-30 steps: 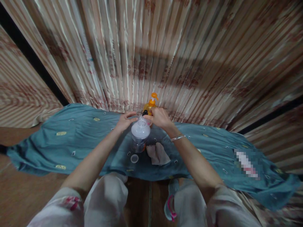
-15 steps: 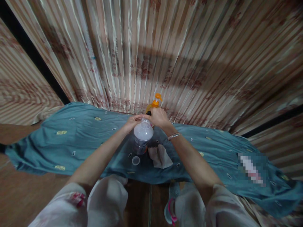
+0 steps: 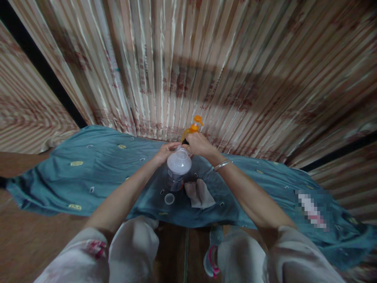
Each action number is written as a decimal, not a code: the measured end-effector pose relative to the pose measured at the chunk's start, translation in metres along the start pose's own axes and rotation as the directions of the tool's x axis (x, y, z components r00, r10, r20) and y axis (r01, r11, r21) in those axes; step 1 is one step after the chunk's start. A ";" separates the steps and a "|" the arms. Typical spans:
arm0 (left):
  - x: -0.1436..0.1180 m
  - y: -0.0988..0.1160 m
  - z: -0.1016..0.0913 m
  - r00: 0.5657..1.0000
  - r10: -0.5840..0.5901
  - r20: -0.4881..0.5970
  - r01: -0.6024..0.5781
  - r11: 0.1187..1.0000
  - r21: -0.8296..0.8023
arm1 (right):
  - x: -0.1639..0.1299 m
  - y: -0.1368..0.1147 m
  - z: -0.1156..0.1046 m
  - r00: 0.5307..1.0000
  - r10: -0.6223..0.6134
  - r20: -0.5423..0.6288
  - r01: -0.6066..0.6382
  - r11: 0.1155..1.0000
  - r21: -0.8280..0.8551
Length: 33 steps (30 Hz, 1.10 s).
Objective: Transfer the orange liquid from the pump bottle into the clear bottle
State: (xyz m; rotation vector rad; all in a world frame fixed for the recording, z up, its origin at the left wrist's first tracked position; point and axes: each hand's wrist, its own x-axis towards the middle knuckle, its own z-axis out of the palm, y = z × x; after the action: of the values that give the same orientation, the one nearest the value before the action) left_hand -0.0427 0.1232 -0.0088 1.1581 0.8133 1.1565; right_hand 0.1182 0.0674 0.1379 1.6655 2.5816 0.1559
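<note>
My right hand (image 3: 200, 144) is closed around a small thing with a black top (image 3: 185, 142); the rest of it is hidden. Close by, my left hand (image 3: 165, 152) has its fingers bent together at the same spot, and what they grip is concealed. Just in front of both hands stands a clear plastic bottle (image 3: 179, 167), upright and without a cap. Beyond my right hand is a bottle with an orange pump head (image 3: 194, 127), its lower part covered by the hand. A round translucent lid (image 3: 169, 199) and a folded light cloth (image 3: 200, 193) lie nearer to me.
A teal patterned cloth (image 3: 108, 165) covers the long surface under these things. A blurred-out pale object (image 3: 312, 210) lies toward its right end. Pleated curtains (image 3: 182, 59) hang directly behind, with dark poles (image 3: 44, 67) at the sides.
My right wrist and forearm have shifted slightly to the right, turning the hand a little. The left hand stays nearly in place; the clear bottle stands as before.
</note>
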 end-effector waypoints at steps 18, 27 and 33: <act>-0.002 0.004 0.003 0.999 -0.031 -0.038 0.030 0.999 -0.013 | 0.007 -0.007 -0.020 0.997 -0.065 0.045 0.068 0.995 -0.074; -0.004 0.006 0.005 0.999 -0.040 -0.026 0.039 0.999 -0.012 | 0.011 -0.009 -0.021 0.996 -0.051 0.072 0.058 0.994 -0.090; -0.002 0.003 0.002 0.999 -0.042 -0.020 0.041 0.999 -0.007 | 0.007 -0.011 -0.025 0.990 -0.103 0.092 0.111 0.990 -0.086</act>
State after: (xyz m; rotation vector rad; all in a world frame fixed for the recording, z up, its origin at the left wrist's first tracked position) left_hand -0.0424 0.1203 -0.0054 1.1206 0.8442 1.1374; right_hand 0.1024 0.0683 0.1615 1.4655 2.5509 0.1875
